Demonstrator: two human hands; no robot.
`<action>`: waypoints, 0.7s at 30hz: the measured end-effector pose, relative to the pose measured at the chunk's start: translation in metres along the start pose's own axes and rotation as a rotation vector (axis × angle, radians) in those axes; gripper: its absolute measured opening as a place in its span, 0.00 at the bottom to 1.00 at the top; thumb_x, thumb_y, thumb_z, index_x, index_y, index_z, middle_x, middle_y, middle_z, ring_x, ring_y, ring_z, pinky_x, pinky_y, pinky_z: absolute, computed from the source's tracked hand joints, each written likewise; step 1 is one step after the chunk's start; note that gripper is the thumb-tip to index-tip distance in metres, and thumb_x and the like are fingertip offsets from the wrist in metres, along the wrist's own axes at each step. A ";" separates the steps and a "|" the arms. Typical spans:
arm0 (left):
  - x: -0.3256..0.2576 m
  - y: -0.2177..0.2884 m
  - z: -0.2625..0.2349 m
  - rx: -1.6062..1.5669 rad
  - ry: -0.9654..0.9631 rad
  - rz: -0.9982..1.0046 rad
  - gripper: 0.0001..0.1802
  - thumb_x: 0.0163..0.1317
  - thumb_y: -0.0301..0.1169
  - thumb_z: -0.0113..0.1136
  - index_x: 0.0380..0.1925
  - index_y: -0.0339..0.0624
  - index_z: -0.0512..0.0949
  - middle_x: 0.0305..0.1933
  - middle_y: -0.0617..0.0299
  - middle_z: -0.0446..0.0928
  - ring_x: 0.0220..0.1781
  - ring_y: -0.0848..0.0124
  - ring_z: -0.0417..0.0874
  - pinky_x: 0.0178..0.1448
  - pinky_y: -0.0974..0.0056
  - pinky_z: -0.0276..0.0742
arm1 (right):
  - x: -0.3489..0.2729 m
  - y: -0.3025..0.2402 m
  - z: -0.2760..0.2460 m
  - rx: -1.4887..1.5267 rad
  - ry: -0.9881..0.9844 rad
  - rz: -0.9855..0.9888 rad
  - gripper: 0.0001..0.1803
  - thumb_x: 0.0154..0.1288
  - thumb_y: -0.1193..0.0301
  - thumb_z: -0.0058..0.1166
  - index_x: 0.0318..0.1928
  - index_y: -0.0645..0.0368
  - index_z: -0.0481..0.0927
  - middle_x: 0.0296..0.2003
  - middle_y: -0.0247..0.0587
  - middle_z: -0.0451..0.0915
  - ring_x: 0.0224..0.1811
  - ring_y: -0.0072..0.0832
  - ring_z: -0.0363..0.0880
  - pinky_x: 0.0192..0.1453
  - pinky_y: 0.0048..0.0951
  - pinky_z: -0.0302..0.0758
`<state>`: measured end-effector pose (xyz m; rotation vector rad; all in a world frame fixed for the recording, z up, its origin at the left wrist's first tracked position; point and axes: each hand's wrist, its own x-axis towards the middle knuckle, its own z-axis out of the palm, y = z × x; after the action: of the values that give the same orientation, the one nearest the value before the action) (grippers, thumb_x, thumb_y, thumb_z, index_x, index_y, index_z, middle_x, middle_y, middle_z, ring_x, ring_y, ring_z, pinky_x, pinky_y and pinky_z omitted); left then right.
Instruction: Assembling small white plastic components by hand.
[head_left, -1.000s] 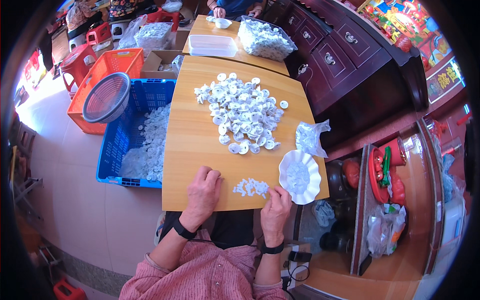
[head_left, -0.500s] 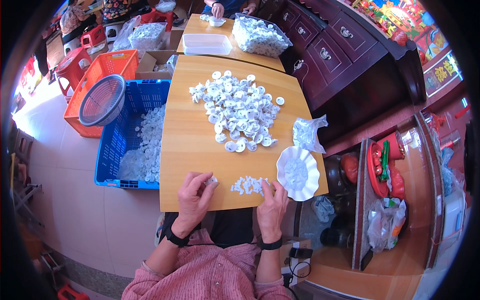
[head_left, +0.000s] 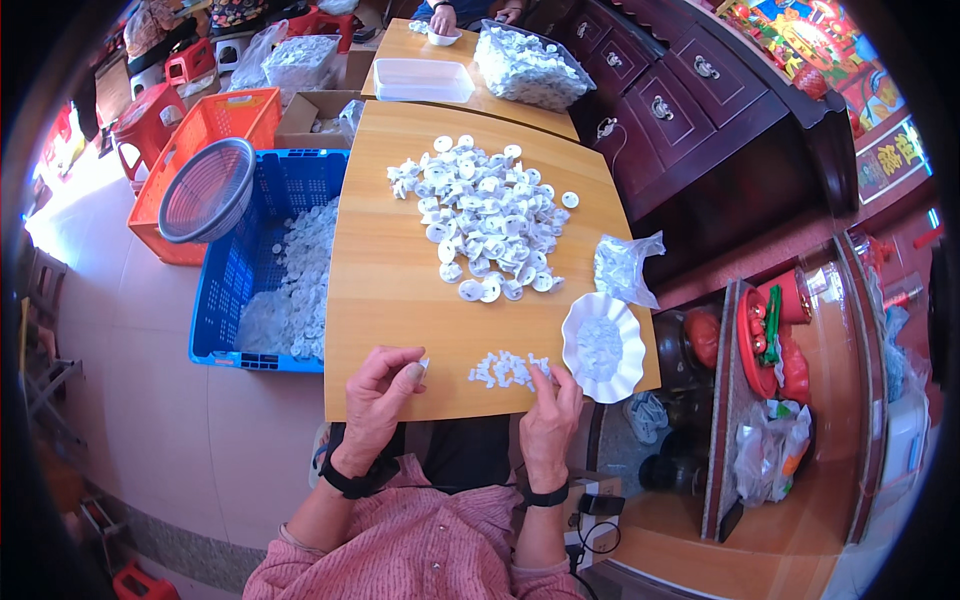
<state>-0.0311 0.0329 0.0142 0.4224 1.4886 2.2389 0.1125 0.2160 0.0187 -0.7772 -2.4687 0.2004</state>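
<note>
My left hand [head_left: 380, 402] is over the table's near edge, thumb and fingers pinched on a small white plastic piece [head_left: 424, 367] that shows only in part. At the right side of a small heap of tiny white plastic parts [head_left: 500, 370], my right hand [head_left: 550, 415] has its fingertips drawn together against the heap's edge. Whatever lies between those fingertips is too small to make out. A large pile of round white plastic pieces [head_left: 490, 215] covers the middle of the wooden table [head_left: 390, 300]. Beside my right hand stands a white scalloped dish [head_left: 633, 350] holding small translucent pieces.
A clear plastic bag [head_left: 625, 268] lies behind the dish. Left of the table are a blue crate [head_left: 215, 310] of white pieces, a grey colander [head_left: 207, 190] and an orange crate [head_left: 150, 215]. Across the table, a person's hand [head_left: 443, 20] touches a small bowl. Dark drawers [head_left: 690, 110] flank the right.
My left hand has turned slightly, and its thumb now covers more of the white piece. My right hand stays at the heap with its fingertips closer together. The whole view has shifted a little.
</note>
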 end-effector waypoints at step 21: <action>0.000 -0.007 -0.013 -0.056 0.003 -0.037 0.10 0.69 0.24 0.58 0.48 0.32 0.80 0.42 0.62 0.77 0.40 0.74 0.82 0.48 0.70 0.79 | -0.015 -0.008 -0.016 -0.023 -0.064 -0.016 0.19 0.49 0.84 0.52 0.45 0.62 0.83 0.42 0.45 0.77 0.48 0.43 0.75 0.52 0.43 0.72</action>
<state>-0.0362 0.0247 0.0027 0.3707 1.4201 2.2475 0.1276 0.2009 0.0278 -0.7716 -2.5406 0.1939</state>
